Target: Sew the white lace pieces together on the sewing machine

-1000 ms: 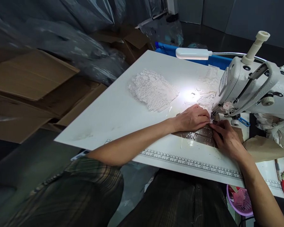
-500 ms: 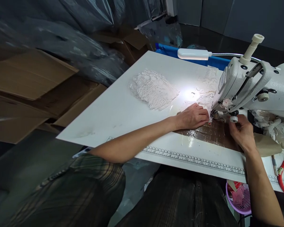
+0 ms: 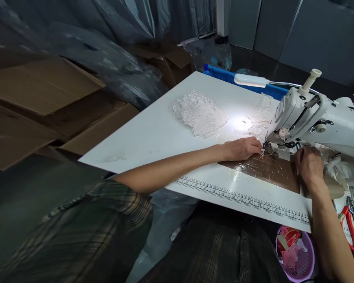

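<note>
The left hand (image 3: 244, 148), fingers bent, holds the small white piece (image 3: 262, 153) at the sewing machine (image 3: 295, 112), probably to keep it still. The right hand (image 3: 310, 165) curls; I cannot tell if it holds anything.

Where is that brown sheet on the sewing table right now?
In the head view, right of centre: the brown sheet lies on the white table, between left hand and right hand, near the sewing machine.

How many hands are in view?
2: the left hand, just left of the sewing machine head, and the right hand, by the brown sheet's right end. No other hand shows.
</note>
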{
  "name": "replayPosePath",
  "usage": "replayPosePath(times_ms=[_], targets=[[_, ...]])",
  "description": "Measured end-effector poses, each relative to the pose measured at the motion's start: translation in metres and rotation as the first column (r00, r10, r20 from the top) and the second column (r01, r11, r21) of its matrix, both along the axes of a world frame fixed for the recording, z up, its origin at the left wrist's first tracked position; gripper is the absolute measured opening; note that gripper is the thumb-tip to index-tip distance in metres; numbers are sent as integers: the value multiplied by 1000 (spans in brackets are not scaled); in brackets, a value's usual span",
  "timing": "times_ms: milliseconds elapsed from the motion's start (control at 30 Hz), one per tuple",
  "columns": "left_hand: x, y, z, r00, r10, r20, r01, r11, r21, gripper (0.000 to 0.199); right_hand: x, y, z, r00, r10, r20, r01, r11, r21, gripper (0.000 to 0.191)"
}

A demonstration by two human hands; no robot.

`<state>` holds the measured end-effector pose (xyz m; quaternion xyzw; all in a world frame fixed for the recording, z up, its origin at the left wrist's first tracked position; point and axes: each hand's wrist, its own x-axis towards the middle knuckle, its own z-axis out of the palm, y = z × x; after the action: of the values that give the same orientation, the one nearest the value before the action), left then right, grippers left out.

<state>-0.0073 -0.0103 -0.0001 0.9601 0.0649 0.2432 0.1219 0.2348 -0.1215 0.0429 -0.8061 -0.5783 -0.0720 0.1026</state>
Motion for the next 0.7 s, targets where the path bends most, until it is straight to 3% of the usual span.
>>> replayPosePath(times_ms=[133,200,267,333,433,533,700], targets=[[4,-3,8,993,112,34,-96,946,-308,9,-4,-22,11,967,34,-254,-49,997,-52,39],[9,-5,12,977,212,13,-185,878,-442,7,-11,-32,8,874,127,-468,-180,981,-69,47],[13,-5,14,955,297,-13,-257,802,-540,15,-22,-37,1,792,228,-566,-290,957,-20,50],[17,-5,14,944,327,-33,-277,738,-615,28,-33,-36,-7,811,269,-520,-314,949,2,51],[18,-2,11,954,297,-33,-237,683,-691,30,-45,-26,-13,907,229,-353,-266,962,-57,48],[15,3,7,971,240,-9,-174,677,-715,29,-50,-14,-15,961,204,-185,-232,963,-140,49],[14,10,1,987,162,-10,-122,697,-707,33,-55,-3,-20,977,215,1,-211,958,-193,46]])
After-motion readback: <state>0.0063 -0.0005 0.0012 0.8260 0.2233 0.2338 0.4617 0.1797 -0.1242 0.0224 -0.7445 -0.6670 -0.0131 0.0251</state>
